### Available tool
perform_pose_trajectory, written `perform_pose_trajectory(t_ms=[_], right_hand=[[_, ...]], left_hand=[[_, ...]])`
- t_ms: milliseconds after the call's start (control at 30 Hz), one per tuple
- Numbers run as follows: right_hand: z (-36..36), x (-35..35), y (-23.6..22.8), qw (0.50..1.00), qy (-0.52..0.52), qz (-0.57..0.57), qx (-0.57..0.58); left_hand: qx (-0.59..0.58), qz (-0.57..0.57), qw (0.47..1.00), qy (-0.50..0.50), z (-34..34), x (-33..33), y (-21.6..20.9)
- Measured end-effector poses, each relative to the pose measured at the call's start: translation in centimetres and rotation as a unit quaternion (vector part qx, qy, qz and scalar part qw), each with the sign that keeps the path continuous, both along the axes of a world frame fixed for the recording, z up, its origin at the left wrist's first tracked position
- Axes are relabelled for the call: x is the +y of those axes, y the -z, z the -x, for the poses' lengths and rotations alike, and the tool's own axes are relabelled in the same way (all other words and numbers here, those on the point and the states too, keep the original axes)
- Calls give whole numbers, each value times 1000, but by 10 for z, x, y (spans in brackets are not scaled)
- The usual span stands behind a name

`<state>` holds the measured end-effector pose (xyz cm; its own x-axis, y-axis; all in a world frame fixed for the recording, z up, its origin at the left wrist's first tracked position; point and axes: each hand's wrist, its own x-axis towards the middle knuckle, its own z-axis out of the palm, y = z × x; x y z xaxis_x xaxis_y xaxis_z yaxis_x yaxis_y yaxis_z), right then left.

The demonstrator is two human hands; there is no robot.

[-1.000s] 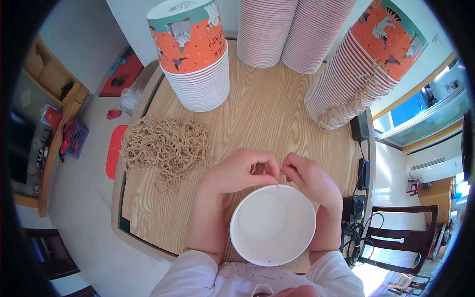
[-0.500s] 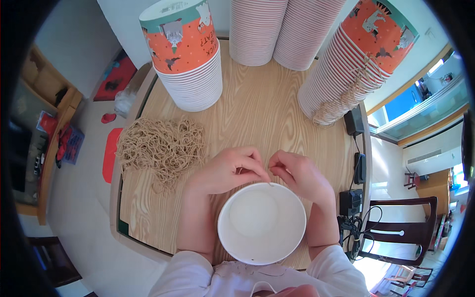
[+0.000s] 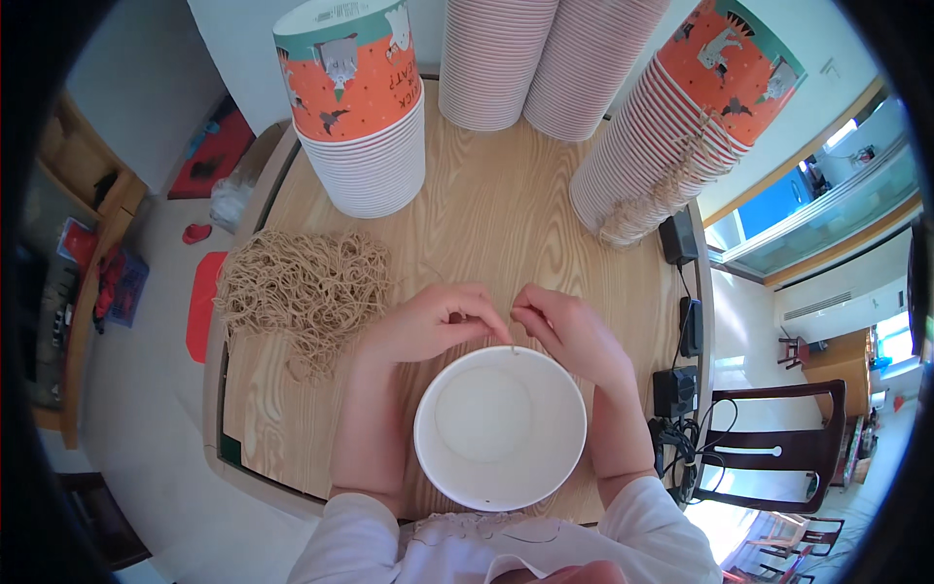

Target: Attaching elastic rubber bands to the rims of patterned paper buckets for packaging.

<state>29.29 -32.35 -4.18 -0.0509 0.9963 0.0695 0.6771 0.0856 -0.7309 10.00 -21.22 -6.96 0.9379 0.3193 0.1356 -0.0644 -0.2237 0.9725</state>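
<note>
A white paper bucket (image 3: 501,477) stands in front of me, its round mouth facing up. At its far rim a short bit of tan twine (image 3: 515,350) shows, and a small dark hole is visible on the near side of the wall. My left hand (image 3: 443,321) is closed, fingertips pressed together at the far rim beside the twine. Just right of it, my right hand (image 3: 567,331) pinches with thumb and forefinger slightly above the rim. What lies between the fingertips of either hand is too small to make out. A heap of tan twine (image 3: 302,292) lies left of my left hand.
Upside-down stacks of paper buckets, orange-printed on top, stand at back left (image 3: 365,156) and back right (image 3: 632,156), the right one with twine strands (image 3: 662,200) draped over it. Taller white stacks (image 3: 491,68) stand behind. Black adapters and cables (image 3: 674,391) line the right edge.
The whole view has shifted slightly, moving the scene left. My left fingertips have drawn a little away from the rim's twine, and the small gap between the hands remains.
</note>
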Motion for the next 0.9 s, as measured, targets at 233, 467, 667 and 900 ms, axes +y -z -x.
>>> perform_pose_trajectory(t_ms=[233, 467, 667, 900], right_hand=[[-2, 2, -3, 993, 4, 86, 77], [-1, 7, 6, 992, -1, 123, 21], [-5, 5, 4, 997, -11, 70, 11], [-2, 1, -6, 993, 45, 106, -14]], left_hand=[[5, 31, 999, -21, -11, -10, 14], [-61, 204, 977, 22, -20, -18, 46], [-146, 297, 942, 57, -22, -18, 65], [-65, 272, 959, 52, -30, -14, 65]])
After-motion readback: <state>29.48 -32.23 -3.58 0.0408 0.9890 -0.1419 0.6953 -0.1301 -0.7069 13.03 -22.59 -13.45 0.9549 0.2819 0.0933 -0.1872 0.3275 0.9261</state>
